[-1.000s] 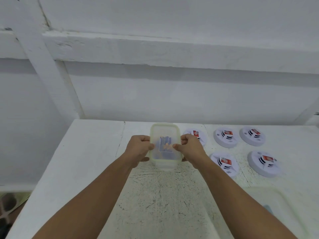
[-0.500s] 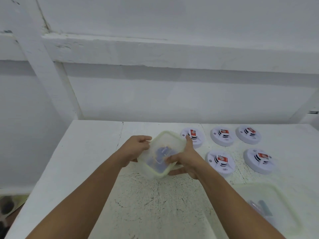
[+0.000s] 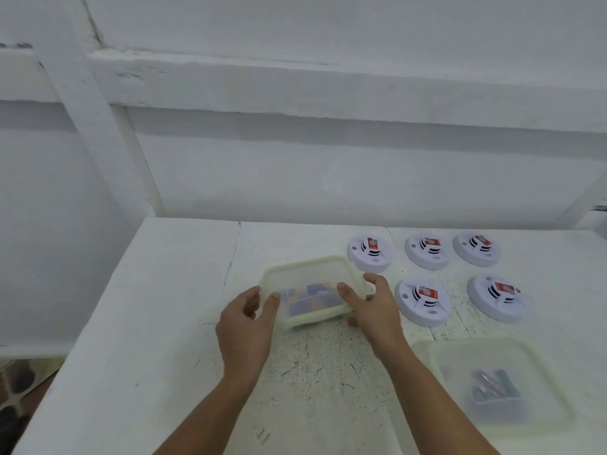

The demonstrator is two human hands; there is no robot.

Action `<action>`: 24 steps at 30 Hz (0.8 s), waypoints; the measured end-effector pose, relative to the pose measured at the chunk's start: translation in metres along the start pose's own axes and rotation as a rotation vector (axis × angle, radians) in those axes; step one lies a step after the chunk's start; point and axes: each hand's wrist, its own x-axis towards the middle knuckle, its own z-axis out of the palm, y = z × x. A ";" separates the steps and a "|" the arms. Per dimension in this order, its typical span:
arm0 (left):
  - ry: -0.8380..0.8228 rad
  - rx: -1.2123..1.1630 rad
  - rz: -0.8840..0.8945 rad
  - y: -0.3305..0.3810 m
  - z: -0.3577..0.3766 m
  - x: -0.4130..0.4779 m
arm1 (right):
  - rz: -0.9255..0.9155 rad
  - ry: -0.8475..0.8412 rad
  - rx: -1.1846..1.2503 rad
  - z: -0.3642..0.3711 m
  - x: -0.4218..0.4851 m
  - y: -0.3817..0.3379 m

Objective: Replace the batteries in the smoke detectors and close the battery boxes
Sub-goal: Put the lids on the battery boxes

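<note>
A white painted wall [image 3: 328, 175] with a heavy ledge [image 3: 295, 87] running across it fills the upper half of the view, and below it a white desk [image 3: 164, 290], its paint scuffed and flecked near the middle, carries everything else. At the near right corner of the desk sits a translucent lidded container [image 3: 542, 362], blurred at this edge of the view, with a few dark, roughly cylindrical items [image 3: 496, 385] showing dimly through its lid. Toward the middle of the desk lies a second battery box [image 3: 305, 274], also translucent with its pale lid on, its near edge seeming slightly lifted off the surface. To its right, five smoke detectors [image 3: 422, 300] lie apart from one another in two rows, three at the back and two in front, each a white disc with a red label and black slots on top; the back-left one is just beside the box's far right corner. The right hand [image 3: 374, 310] grasps the box at its near right corner, thumb laid on the lid and a fingertip showing below the box's edge, while its forefinger stretches out past the right side. The left hand [image 3: 246, 316] is released and loosely cupped at the near left corner, only its thumb tip touching the lid. Through the lid, bluish and yellowish batteries [image 3: 312, 295] show as blurred shapes.
</note>
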 end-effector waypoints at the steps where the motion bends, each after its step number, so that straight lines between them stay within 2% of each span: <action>1: -0.006 -0.007 0.008 -0.001 0.001 0.000 | -0.005 -0.001 -0.014 0.000 0.000 0.002; 6: -0.093 -0.070 -0.027 0.002 0.006 0.014 | 0.006 -0.007 0.054 0.000 0.001 0.003; 17: -0.157 -0.286 -0.142 -0.002 0.012 0.028 | 0.071 -0.022 0.230 0.003 0.005 0.009; 24: -0.229 -0.333 -0.135 0.002 0.005 0.033 | 0.049 -0.031 0.159 0.007 0.007 0.007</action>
